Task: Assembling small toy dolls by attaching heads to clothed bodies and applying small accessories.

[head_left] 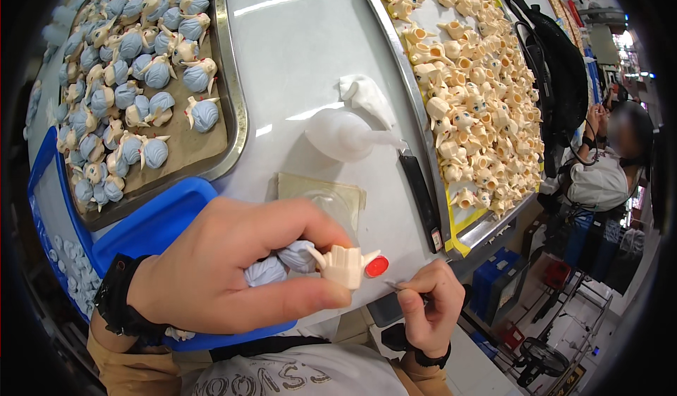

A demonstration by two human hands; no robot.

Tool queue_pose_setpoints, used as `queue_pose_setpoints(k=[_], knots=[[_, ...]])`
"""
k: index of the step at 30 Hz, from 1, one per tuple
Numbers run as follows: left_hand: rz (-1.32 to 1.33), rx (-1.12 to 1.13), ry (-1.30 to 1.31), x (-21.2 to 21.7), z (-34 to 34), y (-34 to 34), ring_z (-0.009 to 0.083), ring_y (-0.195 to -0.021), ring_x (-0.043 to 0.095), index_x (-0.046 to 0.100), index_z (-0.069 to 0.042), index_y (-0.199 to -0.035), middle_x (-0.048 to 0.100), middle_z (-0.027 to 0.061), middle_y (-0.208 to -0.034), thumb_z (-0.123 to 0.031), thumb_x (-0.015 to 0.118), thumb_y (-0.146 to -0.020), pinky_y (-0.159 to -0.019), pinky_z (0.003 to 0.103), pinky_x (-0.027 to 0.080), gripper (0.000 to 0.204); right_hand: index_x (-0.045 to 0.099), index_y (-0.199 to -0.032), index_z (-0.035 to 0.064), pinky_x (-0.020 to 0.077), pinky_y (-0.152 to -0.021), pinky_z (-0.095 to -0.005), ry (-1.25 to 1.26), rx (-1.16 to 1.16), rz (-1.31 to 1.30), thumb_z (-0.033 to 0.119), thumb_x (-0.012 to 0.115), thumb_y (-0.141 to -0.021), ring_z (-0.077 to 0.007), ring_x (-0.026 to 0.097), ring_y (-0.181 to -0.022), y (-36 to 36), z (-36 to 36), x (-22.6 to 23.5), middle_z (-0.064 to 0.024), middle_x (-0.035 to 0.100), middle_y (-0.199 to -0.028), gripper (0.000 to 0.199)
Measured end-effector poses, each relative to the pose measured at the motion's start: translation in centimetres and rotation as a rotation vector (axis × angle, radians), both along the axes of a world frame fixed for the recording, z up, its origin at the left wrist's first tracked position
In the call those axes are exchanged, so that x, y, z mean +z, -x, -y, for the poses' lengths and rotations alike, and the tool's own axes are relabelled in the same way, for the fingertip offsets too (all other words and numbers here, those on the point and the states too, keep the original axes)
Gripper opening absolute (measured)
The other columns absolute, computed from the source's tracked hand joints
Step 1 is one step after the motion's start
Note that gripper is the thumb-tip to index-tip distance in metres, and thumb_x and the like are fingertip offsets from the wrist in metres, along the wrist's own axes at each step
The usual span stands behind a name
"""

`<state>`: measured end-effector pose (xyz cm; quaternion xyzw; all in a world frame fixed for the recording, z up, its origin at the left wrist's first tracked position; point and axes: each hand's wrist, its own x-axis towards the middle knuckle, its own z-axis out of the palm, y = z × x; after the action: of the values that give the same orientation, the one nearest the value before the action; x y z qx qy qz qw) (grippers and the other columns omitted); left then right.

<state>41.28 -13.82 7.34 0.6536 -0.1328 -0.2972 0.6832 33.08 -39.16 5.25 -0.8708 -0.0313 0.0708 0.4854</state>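
My left hand [218, 255] pinches a cream doll head [343, 267] with pointed ears between thumb and forefinger. Two grey-blue hair pieces [266, 272] sit in the curl of the same hand. Just right of the head's ear is a small round red spot [377, 266], maybe a shallow dish of paint; I cannot tell whether the ear touches it. My right hand [429, 308] is closed around a thin tool with a slim grey tip [392, 284] pointing toward the red spot. Most of that tool is hidden by the fingers.
A metal tray [236, 107] at left bears many heads with blue hair; a blue bin [204, 188] stands before it. At right, a yellow-taped tray [462, 244] carries bare heads. Between them are a squeeze bottle [338, 135], white cloth [367, 98] and black-handled knife [421, 198]. A person [599, 170] sits far right.
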Motion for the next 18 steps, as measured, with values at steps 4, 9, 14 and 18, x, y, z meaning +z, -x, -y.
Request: queue_pose_setpoints(k=[4,9,14,18], knots=[[-0.050,-0.013,-0.019,-0.2,0.0,-0.1,0.0158,-0.076,0.065,0.059,0.002,-0.097,0.068,0.0101,-0.085,-0.026,0.067,-0.081,-0.071,0.025,0.049,0.033,0.060,-0.074,0.0000,0.0351,-0.048,-0.0253,-0.006,0.007,-0.051,0.001,0.066,-0.073,-0.0164,0.046,-0.054,0.4,0.4,-0.1,-0.0062,0.054,-0.064,0.006],[0.003,0.048,0.030,0.8,0.0,0.7,0.0162,-0.077,0.065,0.059,0.001,-0.096,0.068,0.0100,-0.084,-0.028,0.066,-0.081,-0.072,0.025,0.049,0.034,0.061,-0.080,0.0018,0.0400,-0.050,-0.0277,0.253,0.026,0.068,0.003,0.071,-0.070,-0.0199,0.052,-0.057,-0.8,-1.1,1.5,-0.0076,0.056,-0.070,0.014],[-0.187,0.164,0.027,5.0,-2.6,3.3,0.0240,-0.066,0.066,0.058,0.004,-0.093,0.065,0.0154,-0.076,-0.033,0.073,-0.075,-0.058,0.030,0.053,0.044,0.061,-0.085,0.0037,0.0443,-0.052,-0.0318,0.524,0.067,0.384,0.006,0.075,-0.068,-0.0245,0.055,-0.061,-1.4,-1.0,1.8,-0.0089,0.057,-0.075,0.022],[-0.225,0.213,0.180,6.6,-5.9,8.1,0.0148,-0.072,0.065,0.063,0.002,-0.093,0.068,0.0095,-0.083,-0.021,0.078,-0.073,-0.063,0.024,0.049,0.034,0.061,-0.085,0.0017,0.0465,-0.051,-0.0287,0.490,-0.113,0.316,0.002,0.072,-0.070,-0.0211,0.057,-0.060,-0.1,-0.5,4.0,-0.0092,0.057,-0.075,0.018]])
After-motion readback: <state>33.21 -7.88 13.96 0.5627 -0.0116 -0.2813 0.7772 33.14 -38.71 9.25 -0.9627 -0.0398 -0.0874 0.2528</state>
